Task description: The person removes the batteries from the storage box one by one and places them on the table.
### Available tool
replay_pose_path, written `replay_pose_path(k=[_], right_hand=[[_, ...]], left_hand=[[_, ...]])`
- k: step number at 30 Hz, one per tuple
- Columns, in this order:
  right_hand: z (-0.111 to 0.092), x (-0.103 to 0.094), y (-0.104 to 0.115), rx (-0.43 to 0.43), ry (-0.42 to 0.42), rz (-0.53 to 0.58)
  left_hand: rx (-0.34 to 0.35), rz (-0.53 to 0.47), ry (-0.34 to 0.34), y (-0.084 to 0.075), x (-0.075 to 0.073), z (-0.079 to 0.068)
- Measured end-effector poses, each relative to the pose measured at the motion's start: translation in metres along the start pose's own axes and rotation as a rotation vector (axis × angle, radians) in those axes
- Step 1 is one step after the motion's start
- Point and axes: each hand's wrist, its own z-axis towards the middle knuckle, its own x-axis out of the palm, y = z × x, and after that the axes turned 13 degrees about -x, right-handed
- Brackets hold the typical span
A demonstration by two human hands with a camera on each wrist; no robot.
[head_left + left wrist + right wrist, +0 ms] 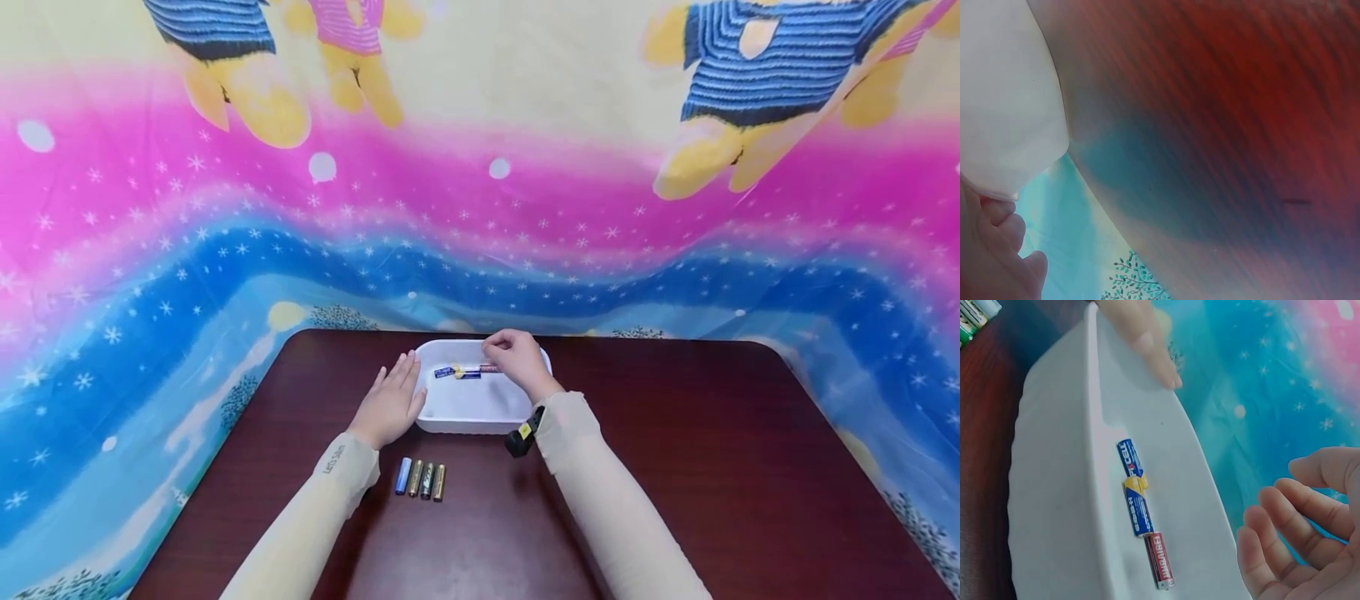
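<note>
My left hand (390, 404) rests at the left rim of a white plastic tray (472, 427), its fingers straight; in the left wrist view its fingers (1007, 244) lie against the tray's side. Over the tray's far right part is my right hand (517, 360). In the right wrist view its fingers (1285, 519) are loosely bent, with the thumb apart and nothing between them. Inside the tray a blue battery (1127, 456), a blue-and-yellow battery (1139, 509) and a red battery (1161, 562) lie end to end in a slightly bent line.
Several more batteries stand out in a row on the dark wooden table in front of the tray, with a blue battery (403, 476) at the left and a gold battery (439, 482) at the right. A printed cloth (480, 250) hangs behind the table (712, 467).
</note>
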Motion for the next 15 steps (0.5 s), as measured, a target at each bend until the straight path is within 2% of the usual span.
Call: replay_pose_path(k=[6,15], right_hand=[[0.01,-0.001,-0.003,0.087,0.024,0.043],[0.023,0.003,-0.006,0.106,0.027,-0.146]], left_hand=[[-0.002,0.004,0.004,0.001,0.0,0.001],[-0.008,0.016,0.025,0.003,0.002,0.002]])
